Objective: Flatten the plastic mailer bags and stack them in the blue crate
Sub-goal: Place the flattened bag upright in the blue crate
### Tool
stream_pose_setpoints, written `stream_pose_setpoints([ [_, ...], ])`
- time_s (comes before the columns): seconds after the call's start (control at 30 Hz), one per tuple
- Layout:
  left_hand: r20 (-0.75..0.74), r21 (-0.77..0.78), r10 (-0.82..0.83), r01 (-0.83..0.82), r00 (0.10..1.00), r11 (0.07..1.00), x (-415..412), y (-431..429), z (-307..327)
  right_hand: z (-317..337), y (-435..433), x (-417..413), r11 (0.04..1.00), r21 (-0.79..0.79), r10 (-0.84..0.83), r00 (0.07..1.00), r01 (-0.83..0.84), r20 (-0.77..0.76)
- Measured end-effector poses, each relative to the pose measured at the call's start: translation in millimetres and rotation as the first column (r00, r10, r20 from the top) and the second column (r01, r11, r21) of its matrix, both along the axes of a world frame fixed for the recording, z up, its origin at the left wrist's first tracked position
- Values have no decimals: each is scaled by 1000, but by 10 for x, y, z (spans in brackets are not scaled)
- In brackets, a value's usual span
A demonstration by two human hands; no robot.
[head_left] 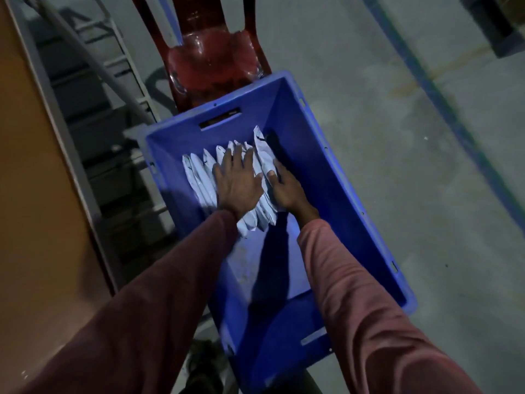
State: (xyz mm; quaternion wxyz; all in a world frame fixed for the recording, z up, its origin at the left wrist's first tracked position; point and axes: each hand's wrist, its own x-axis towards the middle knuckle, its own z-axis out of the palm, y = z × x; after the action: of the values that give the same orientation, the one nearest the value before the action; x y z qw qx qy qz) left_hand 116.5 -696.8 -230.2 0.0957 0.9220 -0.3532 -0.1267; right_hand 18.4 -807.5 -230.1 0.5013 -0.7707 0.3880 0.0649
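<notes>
A red chair (211,66) stands at the top of the frame, just behind the blue crate (341,194), and stairs (93,115) are at the upper left. White mailer bags (199,177) sit side by side in the crate's upper half. The left hand (237,184) presses on them with straight fingers. The right hand (284,189) pinches the last bag (262,149) at the row's right end.

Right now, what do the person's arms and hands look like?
Long, wrinkled sleeves: the left sleeve dark maroon, the right sleeve pinker red. The left hand and right hand are bare, no gloves or rings visible.
</notes>
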Motion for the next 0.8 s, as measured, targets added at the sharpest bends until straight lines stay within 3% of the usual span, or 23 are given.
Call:
stream_pose_setpoints([
  [0.1,-81,59,15,-10,997,998,-31,86,-98,-11,-22,24,998,48,32,999,-31,-25],
  [0.43,-79,-17,-13,11,997,1000,-11,152,-113,-62,-23,70,968,233,-105,993,91,48],
  [0.53,-78,-27,-18,16,997,999,-32,136,-101,-135,24,87,979,199,-65,996,53,54],
  [0.67,-82,14,-14,15,997,1000,-47,178,-107,-136,98,130,995,93,54,992,-44,-110],
  [0.8,-27,31,-57,58,998,998,-73,190,-50,-161,66,170,993,121,-1,1000,5,-31],
])
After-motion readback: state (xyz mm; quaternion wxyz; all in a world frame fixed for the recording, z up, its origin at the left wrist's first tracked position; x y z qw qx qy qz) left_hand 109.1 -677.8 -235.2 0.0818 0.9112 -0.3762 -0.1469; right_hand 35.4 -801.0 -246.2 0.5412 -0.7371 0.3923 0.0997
